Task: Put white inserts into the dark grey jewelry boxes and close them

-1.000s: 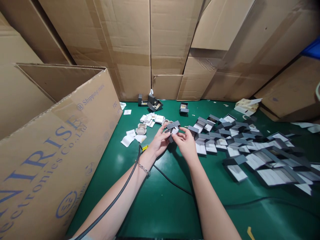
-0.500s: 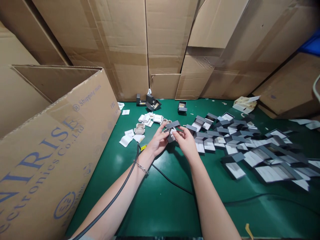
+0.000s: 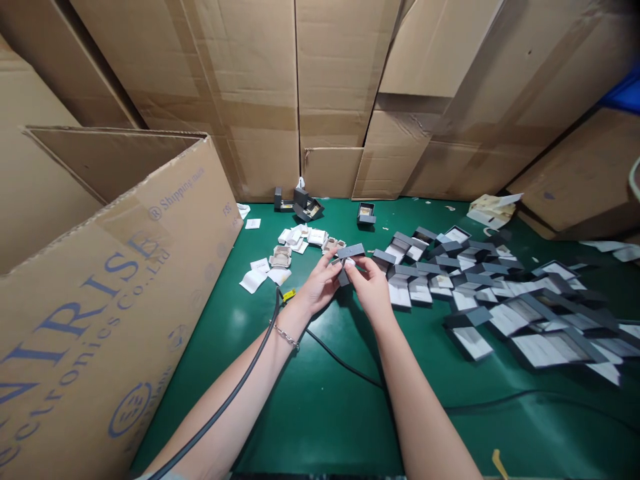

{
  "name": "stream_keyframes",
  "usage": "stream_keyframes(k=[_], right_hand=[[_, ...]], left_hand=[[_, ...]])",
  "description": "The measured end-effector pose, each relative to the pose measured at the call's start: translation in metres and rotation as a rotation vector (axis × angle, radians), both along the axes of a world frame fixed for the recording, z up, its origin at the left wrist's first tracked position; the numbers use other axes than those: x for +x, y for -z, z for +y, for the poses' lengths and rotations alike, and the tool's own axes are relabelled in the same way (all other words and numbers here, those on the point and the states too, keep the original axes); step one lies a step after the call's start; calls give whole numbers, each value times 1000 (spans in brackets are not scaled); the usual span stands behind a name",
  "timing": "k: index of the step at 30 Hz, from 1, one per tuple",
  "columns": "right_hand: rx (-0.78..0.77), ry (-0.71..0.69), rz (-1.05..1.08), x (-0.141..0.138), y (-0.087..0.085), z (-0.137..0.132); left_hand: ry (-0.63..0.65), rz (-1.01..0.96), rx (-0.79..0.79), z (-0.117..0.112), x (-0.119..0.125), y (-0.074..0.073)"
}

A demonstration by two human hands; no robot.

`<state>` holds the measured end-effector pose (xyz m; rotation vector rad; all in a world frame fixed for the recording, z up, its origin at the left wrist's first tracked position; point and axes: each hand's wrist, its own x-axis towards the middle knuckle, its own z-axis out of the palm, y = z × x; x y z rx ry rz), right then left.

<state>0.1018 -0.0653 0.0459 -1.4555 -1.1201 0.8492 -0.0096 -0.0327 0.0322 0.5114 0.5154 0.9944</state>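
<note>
Between my hands is a small dark grey box [image 3: 351, 251] with its lid raised, held above the green table. My left hand [image 3: 323, 283] grips it from the left side. The fingers of my right hand [image 3: 367, 280] are pinched together at the box's opening, with something small and white just at the fingertips; what it is I cannot make out. Left of my hands lie folded white paper slips [image 3: 295, 235] and beige moulded inserts [image 3: 281, 257]. To the right stand many similar open grey boxes [image 3: 400, 287] with white insides.
A big printed carton [image 3: 125, 280] stands on the left, and cardboard walls [image 3: 250, 100] close off the back. A black cable [image 3: 345, 362] crosses the table under my arms. More open boxes [image 3: 307, 208] sit at the back, with a torn carton piece [image 3: 493, 210] at back right.
The view has shifted very slightly. My right fingers have moved a little at the opening of the grey box; both hands stay on it.
</note>
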Motion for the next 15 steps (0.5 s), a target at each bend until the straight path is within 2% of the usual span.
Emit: stream_keyframes(k=[15], right_hand=[[-22, 7, -153, -4, -6, -4]], left_hand=[[-73, 13, -19, 1, -1, 0]])
